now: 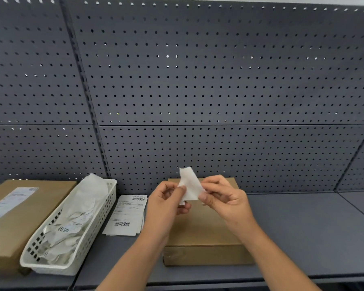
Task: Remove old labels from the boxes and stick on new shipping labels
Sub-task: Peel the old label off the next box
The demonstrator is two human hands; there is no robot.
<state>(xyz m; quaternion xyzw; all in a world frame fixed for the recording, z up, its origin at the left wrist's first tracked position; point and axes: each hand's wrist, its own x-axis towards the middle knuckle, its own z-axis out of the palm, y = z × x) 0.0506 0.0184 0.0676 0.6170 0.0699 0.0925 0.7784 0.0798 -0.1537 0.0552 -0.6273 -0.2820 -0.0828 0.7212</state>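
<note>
A white label [190,184], blank side toward me and slightly curled, is held up between both hands above a flat brown box [204,227] with no label on its top. My left hand [166,201] pinches the label's lower left edge. My right hand [224,199] pinches its lower right edge with thumb and fingers. A stack of printed shipping labels [125,215] with barcodes lies on the shelf just left of the box. A second brown box [32,208] at far left carries a white label [11,203] on its top.
A white slotted plastic basket [94,234] holds several crumpled peeled labels and backing strips, between the two boxes. The dark grey shelf [303,232] runs to the right. A grey pegboard wall [198,80] stands behind.
</note>
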